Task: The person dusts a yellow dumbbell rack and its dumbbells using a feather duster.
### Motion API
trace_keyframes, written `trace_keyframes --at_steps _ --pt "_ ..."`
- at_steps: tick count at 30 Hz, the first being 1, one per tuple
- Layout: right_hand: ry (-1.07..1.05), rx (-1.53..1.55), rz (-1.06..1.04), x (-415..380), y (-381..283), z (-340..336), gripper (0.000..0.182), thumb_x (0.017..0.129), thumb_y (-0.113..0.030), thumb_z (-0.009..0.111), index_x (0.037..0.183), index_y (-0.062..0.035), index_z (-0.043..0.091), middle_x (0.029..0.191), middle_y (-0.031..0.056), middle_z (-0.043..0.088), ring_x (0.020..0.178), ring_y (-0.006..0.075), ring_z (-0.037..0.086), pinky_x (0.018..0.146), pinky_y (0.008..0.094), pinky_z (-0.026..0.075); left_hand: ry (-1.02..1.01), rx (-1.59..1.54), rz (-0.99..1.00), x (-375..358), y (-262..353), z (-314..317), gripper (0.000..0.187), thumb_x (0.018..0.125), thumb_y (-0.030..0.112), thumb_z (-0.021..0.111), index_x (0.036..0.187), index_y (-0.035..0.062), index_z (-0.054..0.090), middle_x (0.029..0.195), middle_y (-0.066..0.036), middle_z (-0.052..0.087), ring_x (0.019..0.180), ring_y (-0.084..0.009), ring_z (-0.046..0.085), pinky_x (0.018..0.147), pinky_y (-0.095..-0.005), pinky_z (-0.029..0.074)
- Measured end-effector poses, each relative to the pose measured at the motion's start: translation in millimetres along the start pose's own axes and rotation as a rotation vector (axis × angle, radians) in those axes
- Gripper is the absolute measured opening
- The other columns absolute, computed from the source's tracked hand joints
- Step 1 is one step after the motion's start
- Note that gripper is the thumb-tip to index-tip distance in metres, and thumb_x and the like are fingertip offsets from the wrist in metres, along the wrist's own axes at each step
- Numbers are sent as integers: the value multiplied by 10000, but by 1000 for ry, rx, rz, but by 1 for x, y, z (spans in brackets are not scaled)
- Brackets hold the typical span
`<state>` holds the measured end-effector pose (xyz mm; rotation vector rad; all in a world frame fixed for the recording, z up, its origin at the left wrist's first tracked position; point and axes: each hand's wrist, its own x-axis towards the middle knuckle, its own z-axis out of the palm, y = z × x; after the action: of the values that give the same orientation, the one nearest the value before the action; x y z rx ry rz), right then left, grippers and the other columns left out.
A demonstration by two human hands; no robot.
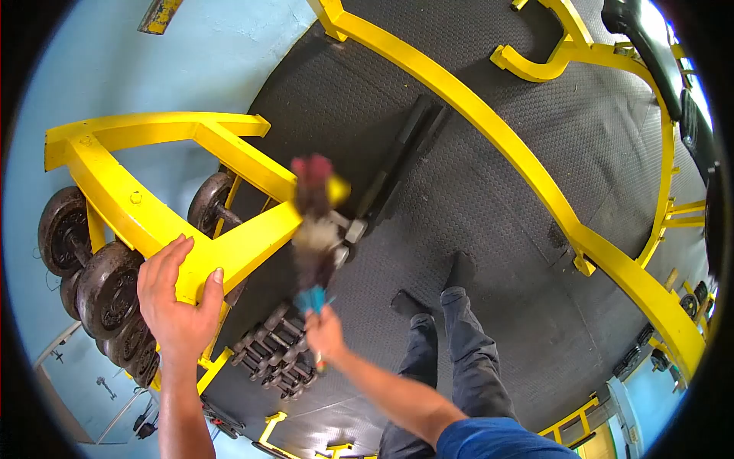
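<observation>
My left hand (182, 310) lies against the yellow steel frame (164, 206), fingers stretched out and thumb apart near the joint of its beams. Closed round the blue end of a duster is my right hand (325, 336). The duster (313, 245), smeared by motion, shows blue, dark, pale and red bands of fluff. Its far part overlaps the end of a yellow beam in this view. Beside it are shiny metal end pieces (353, 231) on a black bar.
Dark weight plates (111, 291) hang left of the frame. Several dumbbells (271, 344) sit below it. A long yellow beam (474, 115) curves across the right side. My feet (410, 303) stand on black textured floor matting (527, 329). A pale blue wall (183, 69) rises at the left.
</observation>
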<state>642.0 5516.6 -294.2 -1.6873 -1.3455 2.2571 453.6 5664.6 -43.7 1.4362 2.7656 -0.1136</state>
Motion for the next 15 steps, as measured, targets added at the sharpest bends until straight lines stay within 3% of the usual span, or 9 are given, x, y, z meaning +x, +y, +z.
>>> trace_keyframes --at_steps 1,2,5,7,8,9,11,13,15 --pt "-105 102 94 -34 -19 13 111 964 -155 539 993 -48 544 758 63 606 674 161 578 621 347 489 0 6 5 0 0 0 428 723 149 753 1132 69 654 1156 -126 665 1089 -329 594 963 -439 450" --pt "-171 247 162 -63 -36 25 107 970 -156 543 1011 -57 544 743 76 600 669 173 583 608 358 482 -4 -6 -2 1 0 0 427 725 157 756 1130 69 653 1150 -126 666 1086 -329 594 962 -436 450" --pt "-217 231 78 -99 -39 55 129 972 -164 531 1020 -46 509 711 105 599 662 209 606 613 387 488 -53 8 -2 0 -1 -2 420 760 125 741 1163 65 640 1159 -129 654 1101 -332 582 971 -443 451" --pt "-35 201 -18 -77 -26 65 161 971 -193 514 998 -37 485 707 165 599 654 320 621 623 430 492 -25 7 -9 0 -1 0 409 733 161 750 1119 69 655 1128 -123 670 1062 -327 597 958 -435 452" --pt "-65 57 186 -60 -25 61 200 969 -225 499 992 -27 479 776 251 624 740 455 629 653 494 492 -17 5 -7 -2 -1 0 401 738 158 749 1118 70 656 1116 -127 668 1054 -328 598 955 -434 455" --pt "4 47 209 -40 -14 64 236 965 -245 501 1010 -14 493 865 312 631 846 518 608 684 539 486 -20 6 1 -3 0 0 401 738 158 749 1118 70 656 1116 -127 668 1054 -328 598 955 -434 455" --pt "94 9 297 5 9 71 229 963 -233 507 985 -5 526 925 324 636 945 515 593 748 538 483 -24 -9 -10 -4 2 -1 393 744 155 748 1117 69 658 1103 -134 664 1054 -324 598 948 -432 462" --pt "157 40 340 32 5 80 226 965 -231 510 982 -6 528 887 305 641 918 504 605 752 512 484 -27 -15 29 -6 2 0 401 746 155 754 1123 62 655 1093 -138 661 1057 -323 596 939 -436 469" --pt "172 161 240 31 -10 90 218 966 -229 521 969 -10 522 818 278 632 816 490 614 686 487 483 -6 -17 23 -9 -1 1 408 748 175 759 1125 62 653 1081 -140 662 1055 -329 591 944 -439 467"
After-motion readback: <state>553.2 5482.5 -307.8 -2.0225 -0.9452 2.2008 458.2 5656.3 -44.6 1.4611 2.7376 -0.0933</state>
